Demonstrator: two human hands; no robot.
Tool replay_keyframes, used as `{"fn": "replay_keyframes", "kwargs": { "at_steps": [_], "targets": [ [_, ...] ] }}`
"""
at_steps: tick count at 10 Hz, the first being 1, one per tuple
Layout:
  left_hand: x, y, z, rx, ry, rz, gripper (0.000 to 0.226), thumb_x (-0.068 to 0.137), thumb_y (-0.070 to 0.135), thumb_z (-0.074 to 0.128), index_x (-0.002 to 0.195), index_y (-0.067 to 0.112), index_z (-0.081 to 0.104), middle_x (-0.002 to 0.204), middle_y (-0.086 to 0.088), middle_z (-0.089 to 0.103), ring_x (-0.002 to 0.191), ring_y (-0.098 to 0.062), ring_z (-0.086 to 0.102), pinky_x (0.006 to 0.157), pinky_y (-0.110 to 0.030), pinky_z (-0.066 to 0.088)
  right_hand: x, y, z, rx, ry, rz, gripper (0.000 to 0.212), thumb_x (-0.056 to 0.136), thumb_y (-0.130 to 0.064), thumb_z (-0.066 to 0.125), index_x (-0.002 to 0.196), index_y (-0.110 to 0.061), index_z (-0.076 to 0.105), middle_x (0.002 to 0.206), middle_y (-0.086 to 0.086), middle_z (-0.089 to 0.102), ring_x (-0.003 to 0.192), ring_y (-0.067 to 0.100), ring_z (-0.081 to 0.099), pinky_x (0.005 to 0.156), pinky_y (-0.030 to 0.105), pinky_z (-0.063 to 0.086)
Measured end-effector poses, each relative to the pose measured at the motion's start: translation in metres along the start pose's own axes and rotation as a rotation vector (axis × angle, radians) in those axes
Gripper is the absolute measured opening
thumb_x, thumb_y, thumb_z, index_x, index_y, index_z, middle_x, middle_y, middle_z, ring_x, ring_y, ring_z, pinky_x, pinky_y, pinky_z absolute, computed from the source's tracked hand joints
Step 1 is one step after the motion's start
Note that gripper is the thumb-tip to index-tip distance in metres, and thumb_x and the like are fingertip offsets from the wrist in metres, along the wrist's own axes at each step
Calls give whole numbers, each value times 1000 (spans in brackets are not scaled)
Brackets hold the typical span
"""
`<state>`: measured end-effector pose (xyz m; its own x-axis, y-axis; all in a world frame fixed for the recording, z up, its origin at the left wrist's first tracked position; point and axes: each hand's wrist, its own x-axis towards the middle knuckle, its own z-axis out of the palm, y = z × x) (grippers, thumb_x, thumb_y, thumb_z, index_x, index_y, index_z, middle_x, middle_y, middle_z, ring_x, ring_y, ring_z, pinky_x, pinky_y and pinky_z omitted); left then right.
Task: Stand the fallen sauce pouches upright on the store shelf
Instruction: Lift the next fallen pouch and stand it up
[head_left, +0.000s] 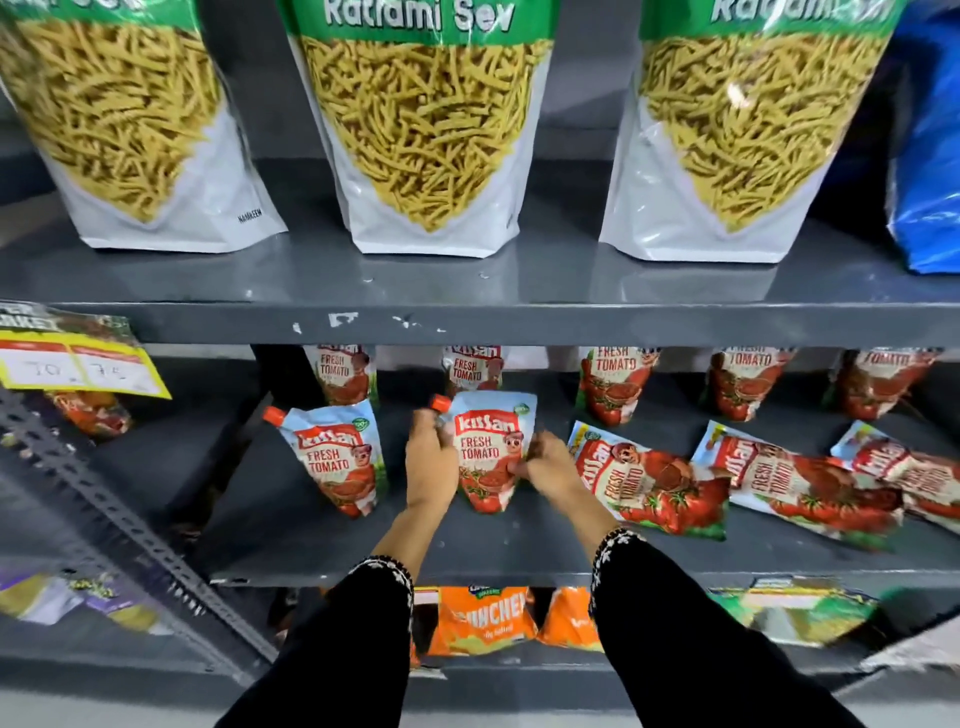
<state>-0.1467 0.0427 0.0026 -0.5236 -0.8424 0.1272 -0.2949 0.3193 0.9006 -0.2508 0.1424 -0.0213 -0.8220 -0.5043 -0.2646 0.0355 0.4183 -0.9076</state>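
On the middle shelf (311, 525) both hands hold one tomato sauce pouch (491, 447) upright, its base on the shelf and its orange cap at the top left corner. The left hand (430, 457) wraps the pouch's left edge just below the cap, fingers curled around the side. The right hand (550, 462) pinches the pouch's right edge, fingertips closed on the foil about halfway up. Both arms wear black sleeves (691, 634) with white stitching at the cuffs. Just to the left, a second pouch (337, 457) stands upright on its own, apart from the held one. To the right, three pouches lie flat on their backs: the nearest fallen pouch (654, 483) lies just beside the right hand, the next fallen pouch (800, 483) overlaps its far end, and the last fallen pouch (904, 473) reaches the frame's edge. Behind them a back row of pouches (615, 384) stands upright, tops hidden by the shelf above. That upper shelf (467, 322) carries large snack bags (426, 130). A yellow price tag (78, 369) hangs at the left, and an orange chip bag (488, 618) sits on the shelf below.
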Motion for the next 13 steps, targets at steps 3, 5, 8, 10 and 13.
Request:
{"fn": "replay_keyframes", "kwargs": {
  "at_steps": [3, 5, 8, 10, 13],
  "targets": [
    [-47, -6, 30, -257, 121, -423, 40, 93, 21, 53, 122, -6, 47, 124, -22, 53, 115, -35, 54, 94, -40, 43, -16, 10, -32, -118, 123, -1, 45, 71, 12, 65, 115, 5, 57, 108, 14, 62, 103, 25, 59, 88, 33, 48],
    [-80, 22, 73, -438, -8, -719, 49, 91, 20, 57, 133, -1, 43, 133, -21, 54, 120, -39, 52, 99, -41, 44, -20, 17, -95, -394, 331, -94, 44, 79, 6, 50, 121, -5, 59, 122, 21, 63, 115, 35, 58, 94, 37, 49],
    [-92, 53, 164, -528, -171, -946, 50, 92, 29, 56, 130, -3, 51, 122, -24, 61, 79, -34, 62, 78, -35, 50, 13, 32, -180, -817, 85, 73, 50, 95, -16, 41, 143, -2, 36, 148, 18, 42, 135, 33, 42, 109, 36, 36],
    [-95, 64, 194, -422, -34, -923, 40, 97, 3, 37, 135, -10, 43, 138, -27, 50, 117, -36, 56, 55, -24, 46, 43, 46, -193, -890, -121, 78, 41, 95, -25, 42, 121, 3, 56, 133, 22, 55, 121, 36, 54, 97, 37, 45],
    [-113, 87, 189, -435, 125, -826, 32, 94, -1, 41, 124, -8, 51, 134, -32, 51, 121, -43, 54, 67, -34, 51, 47, 57, -204, -669, -170, 15, 17, 86, -5, 48, 87, 3, 63, 79, 19, 63, 92, 31, 64, 68, 32, 45]
  ]
}}
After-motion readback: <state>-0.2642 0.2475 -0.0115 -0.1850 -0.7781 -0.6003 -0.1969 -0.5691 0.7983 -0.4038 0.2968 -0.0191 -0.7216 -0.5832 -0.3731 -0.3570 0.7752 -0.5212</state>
